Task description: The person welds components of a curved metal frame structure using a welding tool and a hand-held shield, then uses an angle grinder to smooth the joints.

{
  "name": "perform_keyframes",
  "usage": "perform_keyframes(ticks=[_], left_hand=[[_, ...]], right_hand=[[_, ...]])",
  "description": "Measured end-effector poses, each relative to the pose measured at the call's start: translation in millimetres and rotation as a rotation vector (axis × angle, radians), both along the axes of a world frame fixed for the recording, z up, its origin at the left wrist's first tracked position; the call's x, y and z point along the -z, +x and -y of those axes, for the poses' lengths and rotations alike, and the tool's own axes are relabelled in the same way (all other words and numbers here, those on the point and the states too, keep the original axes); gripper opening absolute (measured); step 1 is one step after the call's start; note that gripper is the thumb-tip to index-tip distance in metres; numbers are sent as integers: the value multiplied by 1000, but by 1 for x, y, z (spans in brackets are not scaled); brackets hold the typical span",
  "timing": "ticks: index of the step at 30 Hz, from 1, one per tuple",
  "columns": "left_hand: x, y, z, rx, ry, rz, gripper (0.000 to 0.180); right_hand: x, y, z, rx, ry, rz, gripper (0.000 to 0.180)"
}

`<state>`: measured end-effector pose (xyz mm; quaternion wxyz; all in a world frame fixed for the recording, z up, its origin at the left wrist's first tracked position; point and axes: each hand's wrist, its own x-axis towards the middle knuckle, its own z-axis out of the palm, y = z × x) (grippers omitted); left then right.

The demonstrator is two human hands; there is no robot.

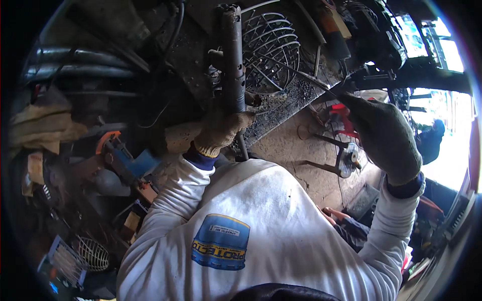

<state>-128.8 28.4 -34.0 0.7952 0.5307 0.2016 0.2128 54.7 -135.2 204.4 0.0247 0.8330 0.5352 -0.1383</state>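
My left hand (221, 133), in a knitted work glove, is closed round the lower end of a thick, upright metal tube (232, 60) with holes in its side. A narrower bar (243, 146) sticks out below that hand. On the right, my right hand (389, 138), in a dark, soiled glove, is closed on a long thin metal rod (312, 80). The rod points up and left toward a curved cage of metal bars (271, 47); whether its tip touches the cage I cannot tell. Tube and cage are at a dark worktop (273, 116) strewn with black grit.
Below the worktop's edge, a small stool-like stand (346, 159) and a red object (343, 120) are on the floor. An orange-and-blue tool (123, 155) lies among clutter at left, with a wire grille (93, 253) lower down. Another person (432, 140) is by the bright opening.
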Motion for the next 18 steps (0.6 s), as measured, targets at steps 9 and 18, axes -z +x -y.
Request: perform_keyframes(ticks=[9,18], left_hand=[[4,-1,-5,-22,7,-48,46],[12,5,-5,-22,327,-42,42]], right_hand=[[7,-13,-34,-239,46,109,25],[38,-13,-15,-5,-101,-96,43]])
